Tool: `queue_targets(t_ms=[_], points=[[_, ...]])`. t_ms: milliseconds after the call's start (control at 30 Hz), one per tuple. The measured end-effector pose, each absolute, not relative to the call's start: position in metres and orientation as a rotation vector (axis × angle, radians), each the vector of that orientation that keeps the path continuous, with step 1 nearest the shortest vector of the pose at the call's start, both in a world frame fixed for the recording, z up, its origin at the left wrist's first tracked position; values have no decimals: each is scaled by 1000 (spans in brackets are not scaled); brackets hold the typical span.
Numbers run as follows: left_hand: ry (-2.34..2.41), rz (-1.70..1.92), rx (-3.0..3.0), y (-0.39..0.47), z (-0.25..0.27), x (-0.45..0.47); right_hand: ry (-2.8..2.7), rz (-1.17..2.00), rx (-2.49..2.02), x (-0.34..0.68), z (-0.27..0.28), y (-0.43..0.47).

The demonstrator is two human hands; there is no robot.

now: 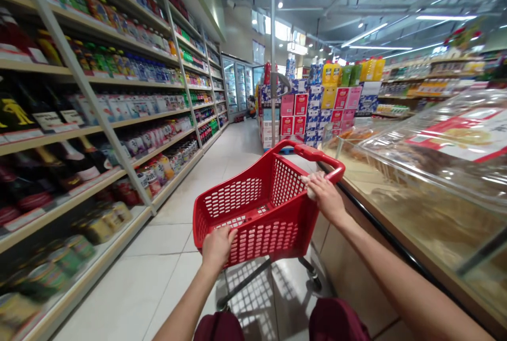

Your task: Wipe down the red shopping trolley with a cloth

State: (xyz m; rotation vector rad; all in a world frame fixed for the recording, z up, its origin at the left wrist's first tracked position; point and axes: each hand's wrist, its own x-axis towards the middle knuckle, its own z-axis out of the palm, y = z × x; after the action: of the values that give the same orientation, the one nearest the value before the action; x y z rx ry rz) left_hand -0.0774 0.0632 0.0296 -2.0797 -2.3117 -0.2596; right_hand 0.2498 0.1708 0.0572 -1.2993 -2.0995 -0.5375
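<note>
I have both hands on a small red shopping cart (257,209) that stands on the tiled floor (158,277) just ahead of my knees, in the aisle between the shelves (99,130) on my left and a glass-topped display counter (428,182) on my right. My left hand (217,246) is curled over the near rim of the basket, fingers closed on the edge, which gives me a low grip for steering. My right hand (325,196) is closed on the red handle (312,153) at the cart's right end, and a scrap of something pale, perhaps paper or a wipe, is pinched between palm and bar; I cannot tell what it is. The basket looks empty through its mesh. The cart sits tilted toward the counter, close beside its dark edge. Stacked boxes and bottles (328,103) stand well down the aisle.
</note>
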Motion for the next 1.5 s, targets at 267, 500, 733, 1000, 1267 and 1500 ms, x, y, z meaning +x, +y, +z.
queue_targets(t_ms=[267, 500, 733, 1000, 1267, 1500], points=[[-2280, -433, -2187, 57, 22, -36, -2324, -112, -988, 134, 11, 139], [-2170, -453, -2326, 40, 12, -70, -2200, -9, -1165, 169, 20, 152], [-2056, -528, -2349, 36, -9, -31, -2208, 76, -1042, 159, -6, 106], [-2028, -355, -2511, 62, 12, -41, -1712, 635, -1126, 193, -5, 78], [-1983, -302, -2632, 72, 6, -15, -1937, 89, -1335, 206, -29, 77], [-1942, -344, -2654, 72, 4, 11, -1957, -174, -1576, 210, -38, 89]])
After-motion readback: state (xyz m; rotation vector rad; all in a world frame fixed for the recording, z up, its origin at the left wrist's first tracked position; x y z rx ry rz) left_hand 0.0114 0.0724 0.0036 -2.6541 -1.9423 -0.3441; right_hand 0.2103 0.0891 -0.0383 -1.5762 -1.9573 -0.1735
